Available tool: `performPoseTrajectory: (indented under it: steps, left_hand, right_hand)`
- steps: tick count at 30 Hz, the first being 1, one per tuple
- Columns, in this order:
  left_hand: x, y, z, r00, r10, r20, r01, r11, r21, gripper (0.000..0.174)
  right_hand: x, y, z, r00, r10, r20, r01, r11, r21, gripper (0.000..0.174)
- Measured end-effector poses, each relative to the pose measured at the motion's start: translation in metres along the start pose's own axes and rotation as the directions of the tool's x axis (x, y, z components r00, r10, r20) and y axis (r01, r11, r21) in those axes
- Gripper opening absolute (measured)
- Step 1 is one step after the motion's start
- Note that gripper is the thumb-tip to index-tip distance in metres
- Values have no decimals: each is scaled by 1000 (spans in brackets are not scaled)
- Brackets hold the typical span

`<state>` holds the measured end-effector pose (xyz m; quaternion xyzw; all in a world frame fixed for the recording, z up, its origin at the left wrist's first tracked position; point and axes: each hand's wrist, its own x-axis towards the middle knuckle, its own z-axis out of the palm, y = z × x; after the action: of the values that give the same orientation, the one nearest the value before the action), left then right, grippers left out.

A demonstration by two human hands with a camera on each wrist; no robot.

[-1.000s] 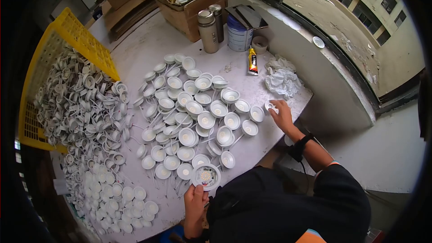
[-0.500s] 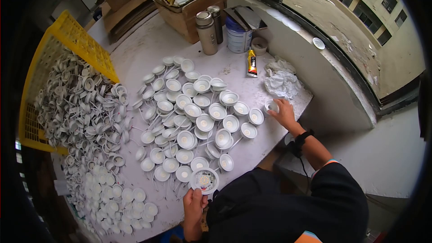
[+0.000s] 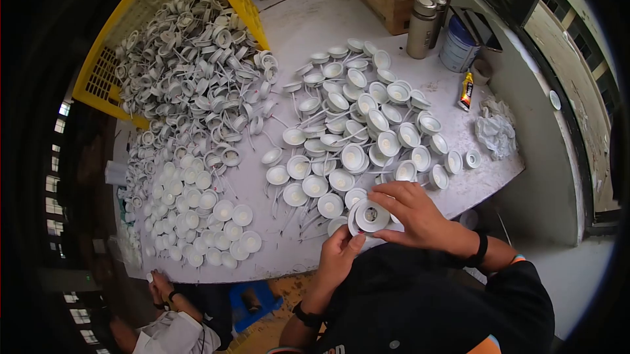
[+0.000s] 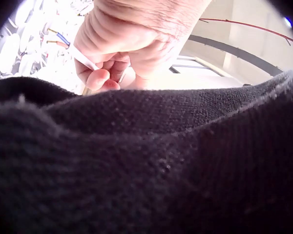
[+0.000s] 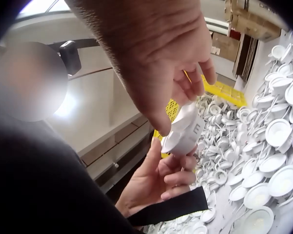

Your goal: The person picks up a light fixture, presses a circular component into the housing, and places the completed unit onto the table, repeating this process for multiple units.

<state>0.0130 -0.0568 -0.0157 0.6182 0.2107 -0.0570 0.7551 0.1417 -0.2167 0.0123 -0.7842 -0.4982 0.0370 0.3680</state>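
Note:
My left hand grips a round white downlight from below, close to my body. Its white cable ends in bare-tipped blue and brown wires beside the fingers in the left wrist view. My right hand holds a white reflector cup over the downlight's face, thumb and fingers at its rim. Through the cup's centre hole, a little of the circuit board shows. In the right wrist view the downlight's side carries dark lettering, and cup and downlight overlap between both hands.
Many finished-looking downlights spread over the table. Left are a heap of housings, a yellow crate and stacked white discs. A small cup, glue tube, crumpled paper and flasks lie right. Another person sits lower left.
My right hand has come from the table's right edge to the downlight in my left hand, bringing a reflector cup. The head view has swung left, bringing another person into sight.

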Motion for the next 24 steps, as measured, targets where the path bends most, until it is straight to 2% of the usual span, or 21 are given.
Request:
performPoseTrajectory:
  steps: [5, 7, 8, 10, 11, 13, 17, 19, 20, 24]
  left_hand:
    - [-6, -3, -7, 997, -71, 6, 71, 997, -31, 35]
    - [-8, -2, -9, 997, -79, 11, 79, 996, -40, 35]
    - [-8, -2, -9, 996, -88, 19, 89, 995, -45, 35]
    - [-9, 1, -8, 997, -70, 24, 71, 996, -52, 33]
    - [-9, 2, -8, 998, -46, 30, 47, 997, -56, 33]
    - [-6, 0, -8, 999, -33, 15, 34, 999, -34, 33]
    - [-6, 2, -7, 1000, 4, -11, -3, 997, 80, 31]
    - [-4, 2, -2, 997, 53, -51, -48, 995, 84, 27]
    - [-4, 2, 1, 990, 103, -92, -95, 992, 88, 24]
    - [-2, 2, 3, 987, 118, -110, -100, 983, 155, 23]
  right_hand:
    - [3, -9, 7, 998, 16, 67, -18, 999, 31, 70]
    - [2, -9, 11, 999, 20, 35, -26, 982, 185, 70]
    - [2, -10, 13, 999, 20, 38, -27, 982, 186, 70]
    - [1, -11, 18, 979, 202, 7, -182, 866, 466, 60]
    - [1, -9, 20, 980, 201, 6, -180, 867, 465, 60]
    - [-1, -7, 24, 919, 375, 122, -371, 715, 592, 47]
    - [3, -13, 27, 875, 437, 207, -469, 662, 585, 36]
    - [3, -18, 32, 886, 453, 98, -417, 687, 595, 32]
    - [3, -19, 33, 885, 456, 99, -420, 686, 595, 32]
    - [1, -19, 33, 872, 476, 110, -449, 692, 566, 33]
